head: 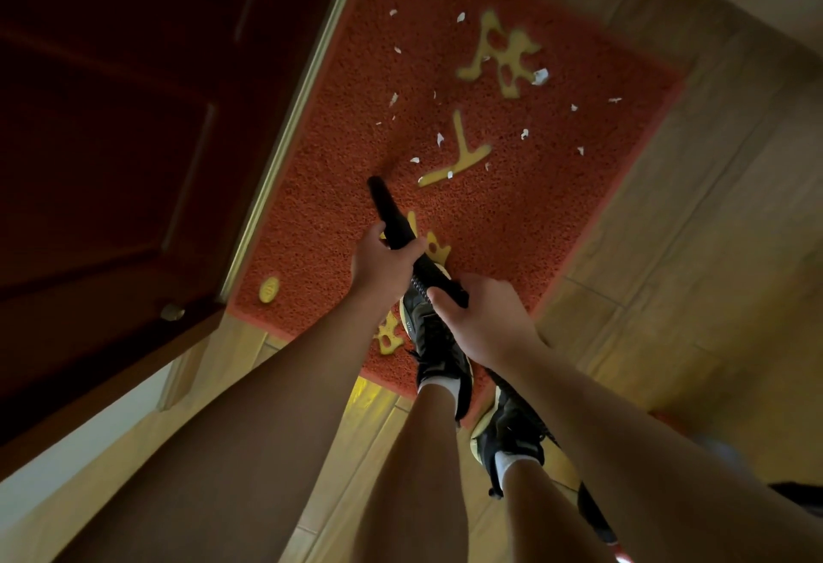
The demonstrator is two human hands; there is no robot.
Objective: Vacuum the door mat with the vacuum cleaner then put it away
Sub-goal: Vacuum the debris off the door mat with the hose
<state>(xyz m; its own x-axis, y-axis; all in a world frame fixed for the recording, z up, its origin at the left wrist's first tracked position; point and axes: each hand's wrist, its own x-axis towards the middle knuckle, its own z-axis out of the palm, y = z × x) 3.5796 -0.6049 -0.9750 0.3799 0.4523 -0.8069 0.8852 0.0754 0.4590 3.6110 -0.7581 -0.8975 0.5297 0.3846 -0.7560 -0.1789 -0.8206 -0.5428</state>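
A single wide-angle view from the person's head looks steeply down and a little forward, rolled so the door mat (525,224) runs diagonally. It sits close: forearms fill the lower frame, with the left hand (383,268) and right hand (485,322) on the vacuum wand (388,210) mid-frame. The door (111,139) at the left edge seems too dim to read.

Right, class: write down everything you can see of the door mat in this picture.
The door mat is a red-orange rectangle of coarse, looped fibre with yellow characters down its middle. It lies flat on the tan floor, one long edge against the threshold of a dark red door. White scraps litter its far half. A black vacuum nozzle points at its middle; contact is unclear. One black shoe stands on its near end.
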